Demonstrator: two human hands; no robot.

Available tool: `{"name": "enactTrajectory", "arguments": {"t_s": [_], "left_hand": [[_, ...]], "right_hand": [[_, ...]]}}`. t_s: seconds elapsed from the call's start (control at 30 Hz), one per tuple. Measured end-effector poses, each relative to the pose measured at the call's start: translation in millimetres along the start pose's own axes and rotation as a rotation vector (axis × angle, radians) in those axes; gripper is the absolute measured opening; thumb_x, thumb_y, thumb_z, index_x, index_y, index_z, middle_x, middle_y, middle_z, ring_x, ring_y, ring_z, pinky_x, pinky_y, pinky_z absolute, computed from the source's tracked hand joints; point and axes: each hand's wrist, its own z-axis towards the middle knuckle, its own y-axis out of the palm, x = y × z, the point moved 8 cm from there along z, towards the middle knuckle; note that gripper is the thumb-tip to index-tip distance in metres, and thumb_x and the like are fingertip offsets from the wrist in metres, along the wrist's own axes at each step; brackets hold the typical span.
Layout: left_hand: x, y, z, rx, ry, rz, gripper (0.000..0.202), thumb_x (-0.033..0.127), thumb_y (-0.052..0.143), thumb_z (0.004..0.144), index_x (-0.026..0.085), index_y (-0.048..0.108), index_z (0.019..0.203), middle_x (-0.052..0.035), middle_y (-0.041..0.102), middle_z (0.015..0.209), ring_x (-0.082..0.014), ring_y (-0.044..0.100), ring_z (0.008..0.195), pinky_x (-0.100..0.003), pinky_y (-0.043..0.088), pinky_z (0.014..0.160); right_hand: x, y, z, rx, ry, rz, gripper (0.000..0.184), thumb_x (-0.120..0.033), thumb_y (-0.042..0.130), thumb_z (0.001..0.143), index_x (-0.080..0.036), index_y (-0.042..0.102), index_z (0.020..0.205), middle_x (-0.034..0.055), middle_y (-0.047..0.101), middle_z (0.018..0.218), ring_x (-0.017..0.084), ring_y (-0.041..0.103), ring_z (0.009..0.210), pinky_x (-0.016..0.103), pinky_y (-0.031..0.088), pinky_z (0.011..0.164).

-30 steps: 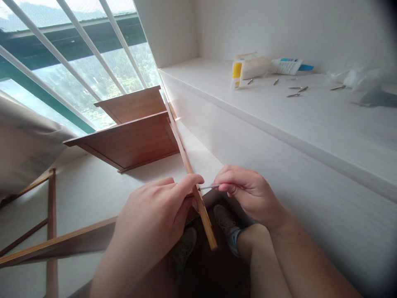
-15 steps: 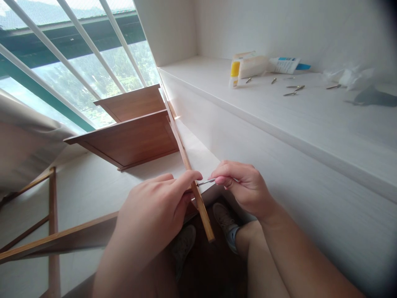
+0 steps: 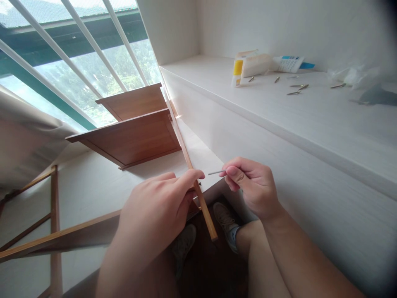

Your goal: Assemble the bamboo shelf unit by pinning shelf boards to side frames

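Note:
My left hand (image 3: pixel 156 205) is closed around a narrow wooden strip (image 3: pixel 206 217), thumb laid across its upper face, where a crosspiece appears to join it. A small dark screw head (image 3: pixel 200 183) pokes out of the strip's side beside the thumb. My right hand (image 3: pixel 252 186) pinches a thin grey hex key (image 3: pixel 216 172) between thumb and fingers. The key's free tip points left toward the strip, a short gap from the screw; its other end is hidden in the hand. Behind the strip stand brown wooden panels (image 3: pixel 136 138).
On the white ledge (image 3: pixel 279 120) at right lie several loose screws (image 3: pixel 294 92), a yellow-capped bottle (image 3: pixel 237 72), a blue-capped tube (image 3: pixel 290 64) and clear plastic wrapping (image 3: pixel 353 76). Another wooden frame (image 3: pixel 55 207) is at left. A barred window (image 3: pixel 108 66) and curtain (image 3: pixel 27 140) lie beyond.
The hex key's tip has come away from the screw in the strip. My right hand has shifted slightly right and up with it. My left hand keeps its hold.

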Motion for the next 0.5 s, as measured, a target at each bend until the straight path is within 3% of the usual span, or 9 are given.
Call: {"name": "enactTrajectory", "arguments": {"t_s": [0.23,0.5], "left_hand": [[0,-0.4,0,-0.004,-0.003,0.002,0.032,0.021,0.046,0.089,0.034,0.056,0.116,0.0020,0.071,0.090,-0.0188,0.065,0.079,-0.026,0.039,0.065],[1,-0.1,0,-0.017,0.005,0.020,0.032,0.023,0.045,0.090,0.034,0.056,0.118,0.0008,0.070,0.088,-0.0185,0.064,0.077,-0.026,0.037,0.063]], "right_hand": [[-8,9,0,-0.164,-0.104,-0.131,0.024,-0.037,0.059,0.090,-0.018,0.071,0.081,0.0013,0.061,0.064,0.012,0.052,0.059,0.026,0.041,0.057],[-10,11,2,-0.181,-0.184,-0.080,0.016,-0.028,0.060,0.091,-0.019,0.072,0.086,0.0032,0.065,0.078,0.014,0.056,0.069,0.028,0.045,0.065]]}}
